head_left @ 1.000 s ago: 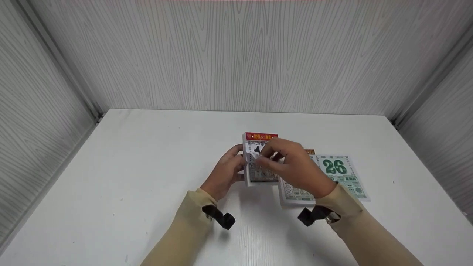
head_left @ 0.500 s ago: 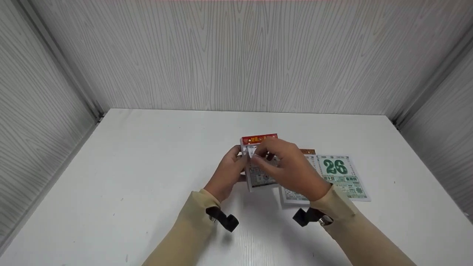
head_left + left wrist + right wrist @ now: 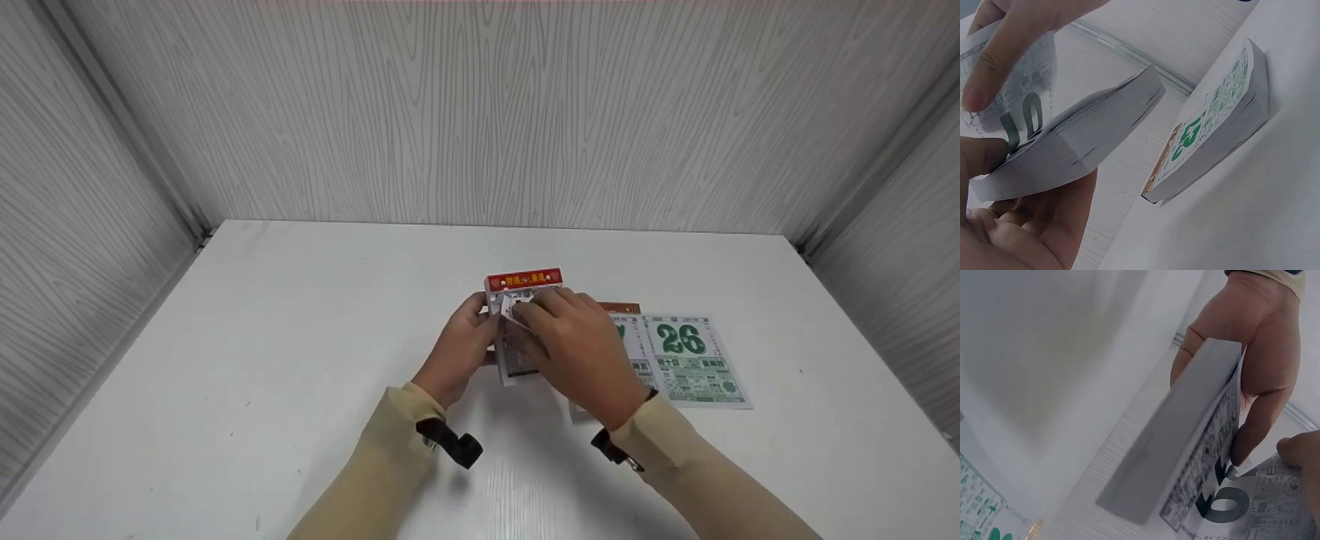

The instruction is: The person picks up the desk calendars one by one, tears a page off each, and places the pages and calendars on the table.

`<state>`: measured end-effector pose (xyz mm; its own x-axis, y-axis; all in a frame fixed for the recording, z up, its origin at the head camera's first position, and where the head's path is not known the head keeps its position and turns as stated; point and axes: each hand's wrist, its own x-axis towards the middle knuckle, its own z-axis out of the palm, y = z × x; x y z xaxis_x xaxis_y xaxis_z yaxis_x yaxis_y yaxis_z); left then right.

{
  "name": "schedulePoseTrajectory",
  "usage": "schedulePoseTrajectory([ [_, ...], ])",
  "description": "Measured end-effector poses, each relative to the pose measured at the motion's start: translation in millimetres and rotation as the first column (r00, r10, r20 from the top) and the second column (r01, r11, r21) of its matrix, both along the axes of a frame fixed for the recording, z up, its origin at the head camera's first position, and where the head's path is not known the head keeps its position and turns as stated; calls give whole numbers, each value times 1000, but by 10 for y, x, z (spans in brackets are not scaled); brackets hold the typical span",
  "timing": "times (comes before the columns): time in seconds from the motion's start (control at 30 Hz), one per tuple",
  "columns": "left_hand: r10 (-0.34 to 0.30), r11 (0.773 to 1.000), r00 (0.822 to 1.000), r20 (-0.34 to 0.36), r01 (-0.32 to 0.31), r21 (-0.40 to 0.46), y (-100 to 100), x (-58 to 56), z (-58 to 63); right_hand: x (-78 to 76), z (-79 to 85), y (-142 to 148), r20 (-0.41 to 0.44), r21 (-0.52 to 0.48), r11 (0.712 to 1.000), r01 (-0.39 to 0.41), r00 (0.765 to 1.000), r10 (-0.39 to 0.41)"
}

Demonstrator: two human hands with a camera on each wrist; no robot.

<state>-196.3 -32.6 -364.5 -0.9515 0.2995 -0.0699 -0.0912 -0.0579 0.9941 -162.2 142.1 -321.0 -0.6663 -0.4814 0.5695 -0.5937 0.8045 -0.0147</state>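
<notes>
A thick tear-off calendar pad (image 3: 523,280) with a red header strip is held off to the left of a second pad, tilted. My left hand (image 3: 459,351) grips it from the left side, fingers beneath and thumb on the front. With thumb and fingers, my right hand (image 3: 589,356) pinches a top page, a thin calendar sheet (image 3: 1027,90) bent away from the block. Black digits show on that sheet (image 3: 1230,503) in the right wrist view, close to the left thumb (image 3: 1255,427). In the head view, the right hand covers much of the pad's front.
On the white table (image 3: 300,337), partly behind my right forearm, lies another calendar pad (image 3: 1213,124) with green print and a brown header. A sheet marked 26 (image 3: 682,340) lies against its right side. Grained panels (image 3: 480,112) rise at the back and both sides.
The right hand has turned over and moved slightly down, bringing the pinched page with it. The pad in the left hand has shifted slightly left and tilted.
</notes>
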Motion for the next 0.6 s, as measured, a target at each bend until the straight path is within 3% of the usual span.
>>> schedulePoseTrajectory([
  [0.27,-7,1000,1000,15,7,-2,5,-17,-23,-69,108,91,109,-123,992,-6,994,19],
  [0.47,-44,999,999,32,43,24,-19,-6,-23,-160,169,179,170,-290,956,-36,981,88],
  [0.6,-38,998,998,46,36,49,-29,-3,-32,-230,202,247,190,-338,940,-35,976,104],
])
